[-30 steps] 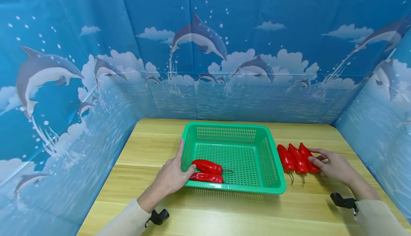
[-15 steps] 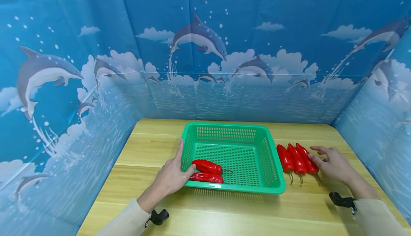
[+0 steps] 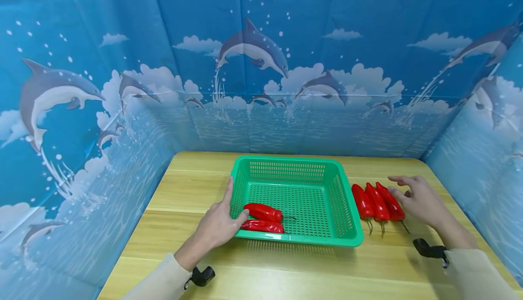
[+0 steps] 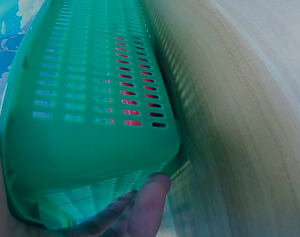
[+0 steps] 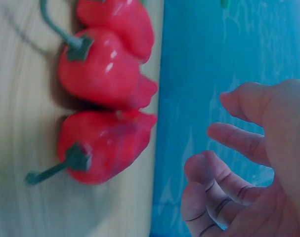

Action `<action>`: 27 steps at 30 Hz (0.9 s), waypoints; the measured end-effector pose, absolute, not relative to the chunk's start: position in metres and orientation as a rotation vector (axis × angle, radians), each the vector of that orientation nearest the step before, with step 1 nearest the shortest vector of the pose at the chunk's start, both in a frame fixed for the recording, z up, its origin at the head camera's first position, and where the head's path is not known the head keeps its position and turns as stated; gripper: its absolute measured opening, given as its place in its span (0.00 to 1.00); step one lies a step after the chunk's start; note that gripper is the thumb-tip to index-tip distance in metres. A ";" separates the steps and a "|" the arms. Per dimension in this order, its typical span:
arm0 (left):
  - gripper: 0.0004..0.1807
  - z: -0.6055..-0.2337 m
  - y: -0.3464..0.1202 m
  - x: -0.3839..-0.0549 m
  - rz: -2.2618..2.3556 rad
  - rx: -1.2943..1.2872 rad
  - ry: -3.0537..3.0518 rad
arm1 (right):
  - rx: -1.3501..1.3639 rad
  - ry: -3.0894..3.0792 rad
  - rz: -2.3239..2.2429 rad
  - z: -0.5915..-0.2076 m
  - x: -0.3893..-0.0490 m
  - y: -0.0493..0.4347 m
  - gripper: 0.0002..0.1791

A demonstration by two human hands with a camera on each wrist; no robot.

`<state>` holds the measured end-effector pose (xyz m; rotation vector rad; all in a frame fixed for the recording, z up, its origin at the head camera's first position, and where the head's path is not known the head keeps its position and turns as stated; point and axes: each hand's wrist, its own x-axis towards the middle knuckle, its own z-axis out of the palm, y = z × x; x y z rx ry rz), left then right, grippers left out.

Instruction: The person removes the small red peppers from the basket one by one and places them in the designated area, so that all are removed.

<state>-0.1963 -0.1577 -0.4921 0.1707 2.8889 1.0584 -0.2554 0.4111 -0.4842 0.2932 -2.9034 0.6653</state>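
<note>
In my head view the right hand is nearer, fingers loosely parted and holding nothing; the outermost glossy, tapered red pepper lies at their six o'clock on the yellow wood-grain table, long axis eleven-to-five. The left hand grips the green perforated plastic basket.

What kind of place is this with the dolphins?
Probably a little indoor booth for filming work at a table, not the real sea. The dolphins are printed on sheets behind and beside the wooden table, and there are black cameras on both wrists.
</note>
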 end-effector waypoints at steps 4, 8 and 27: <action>0.63 -0.492 -0.157 -0.196 1.066 0.173 2.883 | 0.318 -2.899 0.632 -0.471 -0.257 0.399 0.24; 0.63 -0.491 -0.158 -0.196 1.068 0.166 2.881 | 0.346 -2.905 0.634 -0.457 -0.260 0.384 0.25; 0.62 -0.493 -0.158 -0.197 1.057 0.168 2.884 | 0.539 -2.900 0.803 -0.409 -0.272 0.298 0.24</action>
